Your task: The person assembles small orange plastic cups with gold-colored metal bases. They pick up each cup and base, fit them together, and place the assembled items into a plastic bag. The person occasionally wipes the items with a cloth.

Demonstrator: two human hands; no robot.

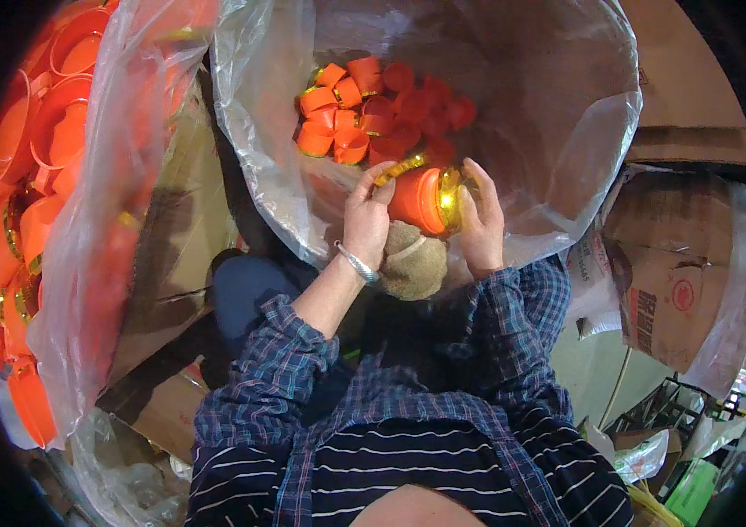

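An orange plastic cup-like piece (412, 198) is between my two hands, over the near side of a lined container. Shiny gold trim (449, 198) wraps its right end, where the fingers of my right hand (484, 224) press. My left hand (368, 215), wearing a silver bracelet, is closed at the piece's left side. A loose gold strip (401, 169) curves up from the fingers of that hand across the top of the piece. Just below the piece sits a brown cloth-covered rounded pad (414, 266); what supports it is hidden.
Several orange cups with gold edges (338, 114) lie in the container, whose clear plastic liner (254, 132) folds over its rim. At left, a plastic-lined carton holds larger orange pieces (61, 123). Cardboard boxes (676, 272) stand at right, with a green packet (694, 490) below.
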